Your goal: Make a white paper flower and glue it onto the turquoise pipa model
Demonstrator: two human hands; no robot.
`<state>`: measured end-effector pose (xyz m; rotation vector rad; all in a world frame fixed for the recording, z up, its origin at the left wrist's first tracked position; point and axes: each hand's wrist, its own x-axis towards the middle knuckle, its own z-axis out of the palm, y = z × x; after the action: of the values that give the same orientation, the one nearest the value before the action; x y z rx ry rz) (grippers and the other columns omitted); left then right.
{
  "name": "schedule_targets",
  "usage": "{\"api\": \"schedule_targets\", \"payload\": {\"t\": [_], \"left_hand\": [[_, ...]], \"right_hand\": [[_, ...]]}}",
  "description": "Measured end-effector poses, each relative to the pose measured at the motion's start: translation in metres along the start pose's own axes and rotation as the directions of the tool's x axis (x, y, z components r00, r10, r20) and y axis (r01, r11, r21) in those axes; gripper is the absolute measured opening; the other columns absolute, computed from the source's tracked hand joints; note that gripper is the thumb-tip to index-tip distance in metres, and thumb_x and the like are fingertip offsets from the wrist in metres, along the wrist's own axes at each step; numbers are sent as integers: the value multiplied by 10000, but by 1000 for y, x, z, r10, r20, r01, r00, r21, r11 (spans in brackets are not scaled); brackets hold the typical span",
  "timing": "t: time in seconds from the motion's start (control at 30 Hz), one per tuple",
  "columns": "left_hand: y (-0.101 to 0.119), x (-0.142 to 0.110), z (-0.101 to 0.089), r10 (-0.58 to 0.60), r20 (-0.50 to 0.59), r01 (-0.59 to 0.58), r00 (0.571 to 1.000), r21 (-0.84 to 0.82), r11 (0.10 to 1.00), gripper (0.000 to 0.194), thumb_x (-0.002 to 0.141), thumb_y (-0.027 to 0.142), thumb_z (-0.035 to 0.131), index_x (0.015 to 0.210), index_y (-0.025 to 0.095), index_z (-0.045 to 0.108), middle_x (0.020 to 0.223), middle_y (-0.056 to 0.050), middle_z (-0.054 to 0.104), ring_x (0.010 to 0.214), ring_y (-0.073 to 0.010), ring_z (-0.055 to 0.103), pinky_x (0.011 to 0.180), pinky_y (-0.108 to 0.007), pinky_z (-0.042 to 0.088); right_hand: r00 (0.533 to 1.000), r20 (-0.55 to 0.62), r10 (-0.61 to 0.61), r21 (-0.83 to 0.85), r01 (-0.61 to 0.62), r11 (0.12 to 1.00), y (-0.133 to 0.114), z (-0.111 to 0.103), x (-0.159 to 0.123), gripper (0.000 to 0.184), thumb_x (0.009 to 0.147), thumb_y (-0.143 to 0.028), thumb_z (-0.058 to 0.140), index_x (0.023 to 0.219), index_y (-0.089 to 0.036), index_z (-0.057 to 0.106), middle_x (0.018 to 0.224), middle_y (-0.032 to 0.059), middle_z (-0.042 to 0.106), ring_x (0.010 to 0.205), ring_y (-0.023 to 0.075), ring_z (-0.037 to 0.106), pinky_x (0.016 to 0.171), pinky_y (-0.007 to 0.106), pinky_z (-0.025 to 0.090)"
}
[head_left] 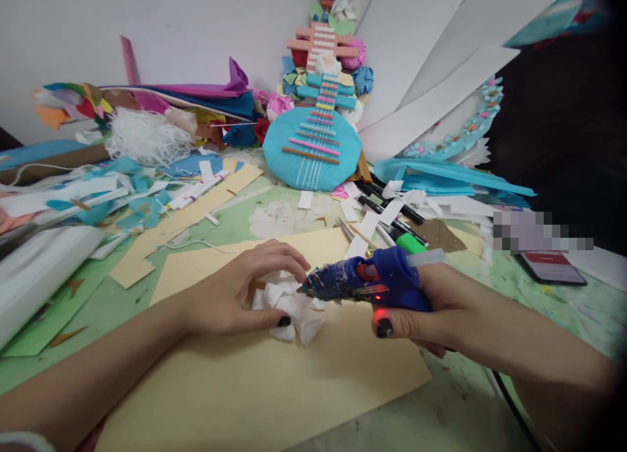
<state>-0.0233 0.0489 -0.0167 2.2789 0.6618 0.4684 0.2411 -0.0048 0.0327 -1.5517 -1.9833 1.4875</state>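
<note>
My left hand [235, 292] is closed round a small white paper flower [289, 305], pinching it between thumb and fingers on a large cream paper sheet [255, 380]. My right hand [431, 308] grips a blue hot glue gun [377, 282] whose handle shows a red light. The gun's nozzle points left and touches the right side of the flower. A clear glue stick [426, 257] sticks out of the gun's back end.
A turquoise paper guitar [313, 145] leans on the wall behind. Markers [392, 210] and paper strips lie beyond the gun. A phone [553, 267] rests at the right. Coloured paper scraps and white shredded paper [144, 135] pile up at the left. White sheets [441, 80] lean at the back right.
</note>
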Motion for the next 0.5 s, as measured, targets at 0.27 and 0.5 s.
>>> {"api": "schedule_targets", "payload": {"t": [0.27, 0.5], "left_hand": [[-2, -2, 1, -17, -5, 17, 1000, -20, 1000, 299, 775, 267, 617, 1062, 199, 569, 1184, -105, 548, 1117, -249, 485, 971, -372, 392], [-1, 0, 0, -4, -14, 4, 1000, 6, 1000, 246, 770, 282, 615, 1000, 197, 595, 1155, -100, 567, 1087, -255, 506, 951, -366, 396]], "right_hand": [[999, 53, 10, -6, -10, 1000, -4, 3, 2, 370, 772, -532, 604, 789, -164, 570, 604, -45, 419, 506, 66, 395, 415, 172, 295], [999, 41, 0, 92, -4, 996, -9, -4, -3, 343, 778, -522, 606, 815, -182, 584, 586, -56, 412, 491, 54, 370, 417, 167, 271]]}}
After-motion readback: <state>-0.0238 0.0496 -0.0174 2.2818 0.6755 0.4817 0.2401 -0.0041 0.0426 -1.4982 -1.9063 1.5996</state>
